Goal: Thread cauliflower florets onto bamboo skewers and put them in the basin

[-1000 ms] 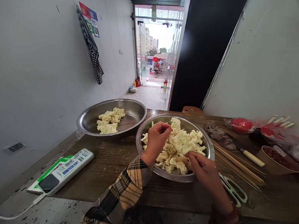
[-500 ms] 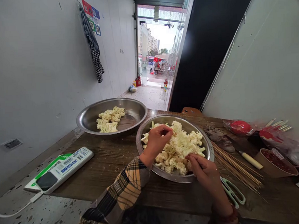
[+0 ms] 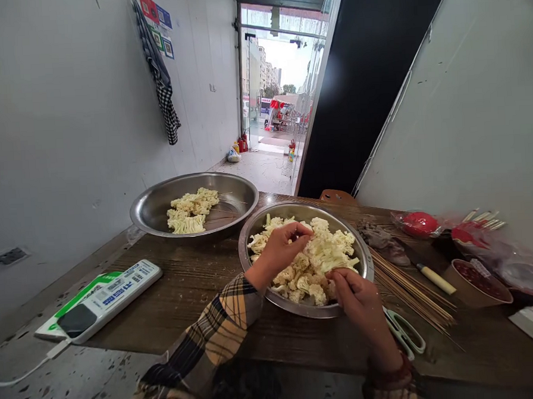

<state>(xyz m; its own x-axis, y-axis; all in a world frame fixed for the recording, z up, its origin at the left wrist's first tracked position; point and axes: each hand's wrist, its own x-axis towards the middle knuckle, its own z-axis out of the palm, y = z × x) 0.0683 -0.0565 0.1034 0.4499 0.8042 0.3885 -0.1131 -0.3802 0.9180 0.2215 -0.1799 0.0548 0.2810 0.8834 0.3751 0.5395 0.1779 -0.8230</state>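
My left hand (image 3: 281,250) hovers over the left part of a steel basin (image 3: 368,259) full of cauliflower florets (image 3: 304,284). Its thumb and forefinger are pinched together; whatever lies between them is too small to make out. A row of cauliflower on a skewer (image 3: 331,254) spans the space between my two hands, stems side by side. At its near end, my right hand (image 3: 358,296) has thumb and fingers closed on this cauliflower skewer, above the basin's near right rim. The stick itself is mostly hidden.
A second steel basin (image 3: 146,215) at back left holds cauliflower skewers (image 3: 189,212). Bamboo skewers (image 3: 414,287), scissors (image 3: 405,332), a knife (image 3: 435,278) and a paper bowl (image 3: 490,295) lie right. A phone on a power bank (image 3: 115,297) sits left.
The view has shifted slightly, so the whole scene sits a little further left. Both hands keep their pinch, with the skewered row still between them over the basin.
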